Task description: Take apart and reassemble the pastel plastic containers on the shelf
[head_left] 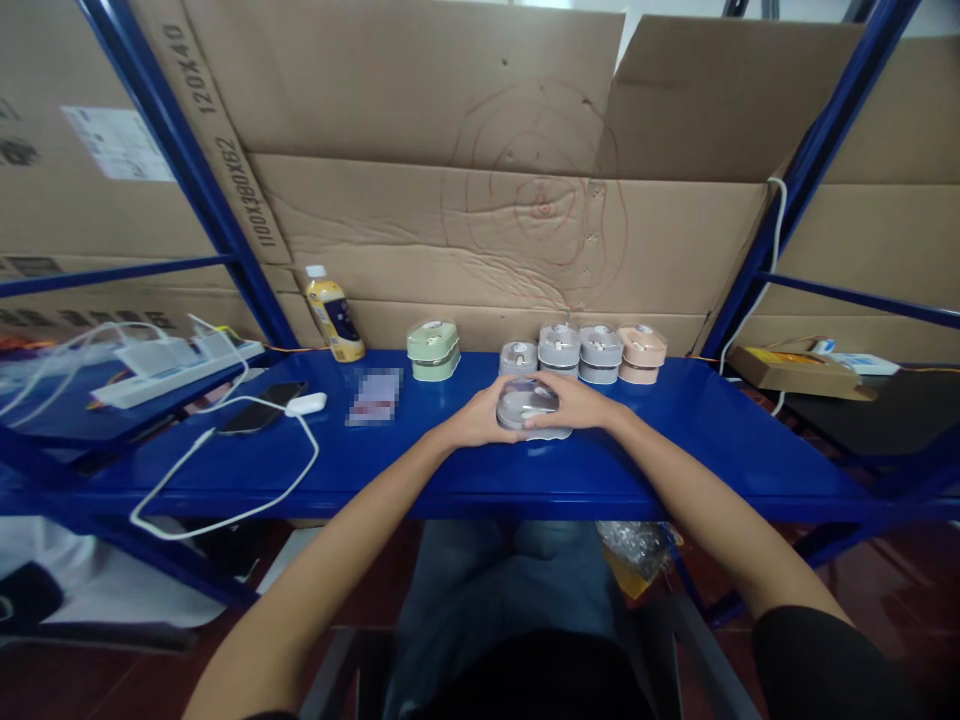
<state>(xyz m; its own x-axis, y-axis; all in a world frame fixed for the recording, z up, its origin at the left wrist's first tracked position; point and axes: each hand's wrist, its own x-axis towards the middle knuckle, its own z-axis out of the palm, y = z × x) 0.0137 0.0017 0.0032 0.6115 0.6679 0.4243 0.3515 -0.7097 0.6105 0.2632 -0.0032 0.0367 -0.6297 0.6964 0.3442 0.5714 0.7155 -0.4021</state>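
Grey container (pixel 527 402), at the middle of the blue shelf (pixel 720 440), is what we are inspecting. Left to right, we are noting a green container (pixel 433 350) standing apart, the left hand (pixel 480 415) and right hand (pixel 579 402) wrapping their fingers around opposite sides of the grey one, and a peach container (pixel 642 354) standing behind. We are judging the step as two-handed handling, the next move calling for even pressure.

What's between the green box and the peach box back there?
The head view shows bare blue shelf beside the green box, then three grey boxes in a row up to the peach box.
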